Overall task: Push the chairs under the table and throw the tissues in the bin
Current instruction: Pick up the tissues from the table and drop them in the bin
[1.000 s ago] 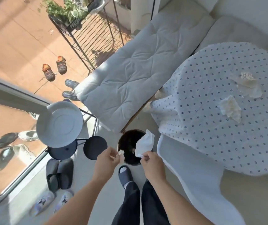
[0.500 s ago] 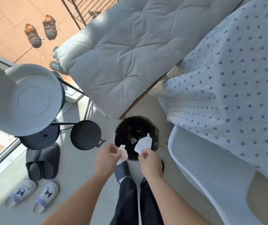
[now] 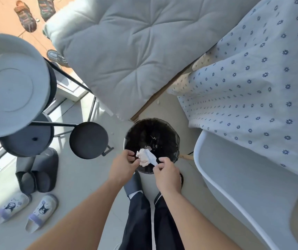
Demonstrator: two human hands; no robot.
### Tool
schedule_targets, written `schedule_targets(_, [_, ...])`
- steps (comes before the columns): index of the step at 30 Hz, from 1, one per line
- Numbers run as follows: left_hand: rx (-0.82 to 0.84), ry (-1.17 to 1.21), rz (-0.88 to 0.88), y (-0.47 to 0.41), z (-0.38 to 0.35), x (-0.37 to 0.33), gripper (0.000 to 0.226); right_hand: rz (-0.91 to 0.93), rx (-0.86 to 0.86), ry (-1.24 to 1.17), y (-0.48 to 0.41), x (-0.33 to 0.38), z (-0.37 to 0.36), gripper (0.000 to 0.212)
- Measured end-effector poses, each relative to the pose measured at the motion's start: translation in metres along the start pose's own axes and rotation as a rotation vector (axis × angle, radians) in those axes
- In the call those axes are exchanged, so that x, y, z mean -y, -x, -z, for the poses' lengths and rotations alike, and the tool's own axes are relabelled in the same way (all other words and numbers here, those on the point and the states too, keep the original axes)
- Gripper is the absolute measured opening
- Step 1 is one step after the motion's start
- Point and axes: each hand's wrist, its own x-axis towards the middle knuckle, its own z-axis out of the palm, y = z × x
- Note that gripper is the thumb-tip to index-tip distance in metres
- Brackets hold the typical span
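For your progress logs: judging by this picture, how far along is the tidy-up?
Done: nothing clearly. In hand: both hands, left hand and right hand, hold crumpled white tissues over the black-lined round bin, unreleased. Left: dropping them; the white moulded chair sits only partly under the flower-print tablecloth.

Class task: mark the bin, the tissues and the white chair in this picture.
bin (image 3: 144, 129): head view, far inner wall.
tissues (image 3: 145, 157): head view, crumpled wad between both hands.
white chair (image 3: 234, 170): head view, seat shell.

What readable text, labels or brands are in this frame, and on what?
None readable.
White slippers: cartoon faces only, no words.
Sandals: strap markings too blurred to read.
Tablecloth: flower print, no text.
Bin, tissues: no lettering visible.
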Motion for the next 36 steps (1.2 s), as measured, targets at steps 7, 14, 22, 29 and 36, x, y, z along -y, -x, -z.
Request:
schedule_targets(7, [0.032,-0.077,-0.017,0.014,0.012,-0.009,0.036,0.020,-0.025,-0.058,0.015,0.012,0.021,0.027])
schedule_targets(14, [-0.008,-0.056,-0.098,0.076,0.055,-0.054,0.034,0.125,-0.062,-0.061,0.070,0.053,0.087,0.026])
schedule_targets(22, [-0.038,0.009,-0.222,0.225,0.125,-0.135,0.032,0.226,-0.162,-0.114,0.192,0.105,0.220,0.026])
schedule_targets(29, [0.013,0.017,-0.334,0.328,0.164,-0.170,0.027,0.240,-0.287,-0.131,0.293,0.099,0.317,0.025])
schedule_targets(36, [0.051,-0.131,-0.471,0.345,0.157,-0.208,0.023,0.159,-0.385,-0.164,0.313,0.058,0.373,0.026])
